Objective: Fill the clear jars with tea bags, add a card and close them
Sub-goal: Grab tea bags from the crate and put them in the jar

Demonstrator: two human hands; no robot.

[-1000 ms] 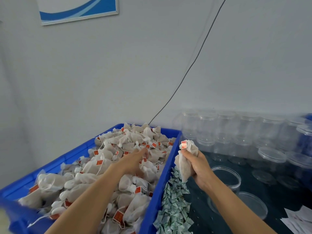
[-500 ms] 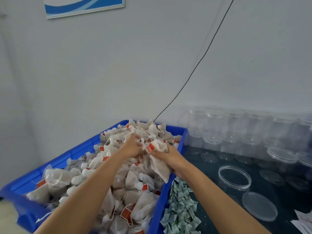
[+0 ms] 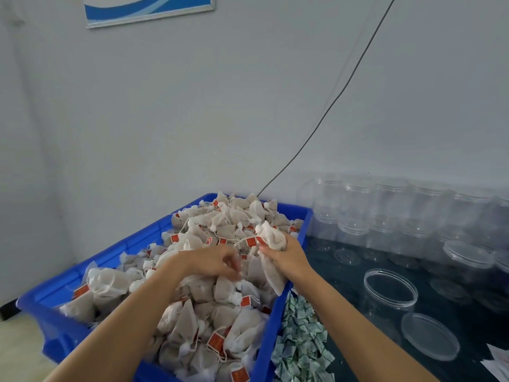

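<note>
A blue crate is heaped with white tea bags bearing red tags. My right hand grips a bunch of tea bags over the crate's right side. My left hand reaches into the pile beside it, fingers curled down among the bags; what they hold is hidden. An open clear jar stands on the dark table to the right, its lid lying in front of it. White cards show at the lower right edge.
Rows of stacked empty clear jars line the wall at the right. A heap of small green-and-white sachets lies beside the crate. A black cable runs down the wall behind the crate.
My right hand with its bunch of tea bags came from beside the crate to over the pile, meeting my left hand. My left hand has dipped lower into the bags.
</note>
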